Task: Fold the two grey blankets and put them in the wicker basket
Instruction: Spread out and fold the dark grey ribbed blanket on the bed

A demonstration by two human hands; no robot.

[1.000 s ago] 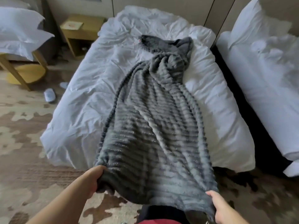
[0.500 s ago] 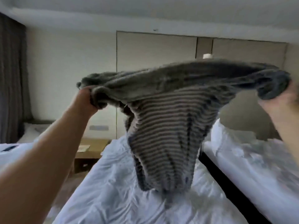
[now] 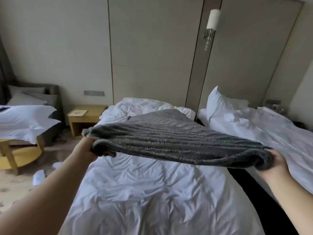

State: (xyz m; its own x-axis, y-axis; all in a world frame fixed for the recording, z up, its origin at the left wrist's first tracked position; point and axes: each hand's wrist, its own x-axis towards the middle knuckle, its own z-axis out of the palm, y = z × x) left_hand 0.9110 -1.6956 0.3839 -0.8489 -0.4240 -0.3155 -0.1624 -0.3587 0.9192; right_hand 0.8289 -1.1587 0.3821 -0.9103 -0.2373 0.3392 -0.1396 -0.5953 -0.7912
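Rumpled white bed (image 3: 152, 192) lies below us. Our left hand (image 3: 85, 147) and right hand (image 3: 278, 161) each grip a near corner of the grey blanket (image 3: 169, 138), held above it, far end resting there. We judge spreading underway; next, lower it flat for folding.

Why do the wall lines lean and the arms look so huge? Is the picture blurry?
Head view: the wide-angle lens tilts the wall panel seams and enlarges the near forearms; light is soft and even, without glare, and the wall lamp looks unlit; the grey blanket, gripped by the left hand and right hand, looks slightly soft at its near edge.
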